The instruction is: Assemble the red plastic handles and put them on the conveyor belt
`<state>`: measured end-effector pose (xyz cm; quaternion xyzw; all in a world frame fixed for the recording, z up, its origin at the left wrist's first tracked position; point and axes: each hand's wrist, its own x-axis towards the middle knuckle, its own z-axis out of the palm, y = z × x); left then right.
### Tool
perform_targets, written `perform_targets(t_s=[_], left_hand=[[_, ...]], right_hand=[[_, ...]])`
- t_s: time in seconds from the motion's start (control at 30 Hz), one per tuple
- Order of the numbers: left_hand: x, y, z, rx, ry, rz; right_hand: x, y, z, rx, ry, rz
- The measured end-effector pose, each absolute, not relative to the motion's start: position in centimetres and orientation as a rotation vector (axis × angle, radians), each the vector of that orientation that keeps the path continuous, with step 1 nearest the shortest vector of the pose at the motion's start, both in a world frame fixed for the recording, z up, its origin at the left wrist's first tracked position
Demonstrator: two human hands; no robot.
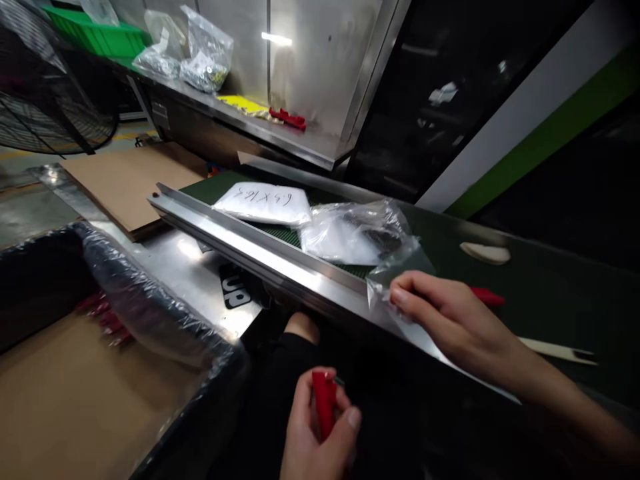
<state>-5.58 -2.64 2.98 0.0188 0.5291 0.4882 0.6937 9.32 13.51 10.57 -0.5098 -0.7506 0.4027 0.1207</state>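
Observation:
My left hand [315,433] is low at the bottom centre, fingers and thumb closed round a small red plastic piece [324,400] held upright. My right hand [450,320] reaches in from the right over the metal rail [260,250] of the green conveyor belt [540,287], its fingers pinching the corner of a small clear plastic bag [395,270]. Just behind that hand another red piece [487,297] lies on the belt. A larger clear bag [355,233] with dark contents lies on the belt beyond.
A white handwritten sheet [265,202] lies on the belt. A plastic-lined box [125,333] with cardboard bottom and red pieces [107,320] stands at left. A white part [485,253] and a pale strip [555,348] rest on the belt. Fan [45,87], bags [205,53] and green bin [95,33] behind.

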Motion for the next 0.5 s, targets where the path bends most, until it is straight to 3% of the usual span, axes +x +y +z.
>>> perform_targets(t_s=[0.2,0.37,0.5], left_hand=[[-6.5,-1.9,6.4,0.247,1.26,1.133],[-6.6,-3.1,4.5,0.325,1.494,1.015],[-6.7,-3.6,3.2,0.738,1.602,0.82]], right_hand=[[7.6,4.1,7.3,-1.312,-2.008,1.445],[7.6,0.6,4.1,-1.459,-1.836,1.095],[7.5,-0.2,4.4,-1.392,-1.902,0.835]])
